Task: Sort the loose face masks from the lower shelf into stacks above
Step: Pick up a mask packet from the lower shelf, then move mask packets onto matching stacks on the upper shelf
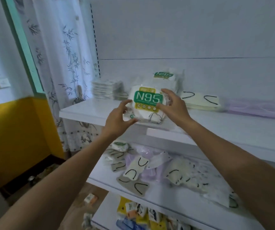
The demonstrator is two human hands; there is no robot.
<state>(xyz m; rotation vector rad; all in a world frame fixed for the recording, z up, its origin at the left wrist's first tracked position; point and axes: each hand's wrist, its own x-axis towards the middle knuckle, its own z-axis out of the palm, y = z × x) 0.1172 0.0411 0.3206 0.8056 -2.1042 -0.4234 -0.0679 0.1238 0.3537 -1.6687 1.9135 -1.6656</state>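
A white packet marked N95 [147,103] in green and yellow stands tilted over the front of the upper shelf [87,110]. My left hand [119,119] grips its lower left corner, and my right hand [173,105] holds its right edge. Behind it stands another N95 packet [164,78]. The upper shelf also carries a white stack [102,89] at the left, a cream stack with black loops [203,101] and a lilac stack [256,107] at the right. Several loose masks [150,166] in cream, grey and lilac lie scattered on the lower shelf [158,195].
A third shelf at the bottom holds several coloured packets [141,213]. A patterned curtain [59,55] hangs left of the shelving, beside a yellow wall [14,138]. A small packet [90,198] lies on the floor.
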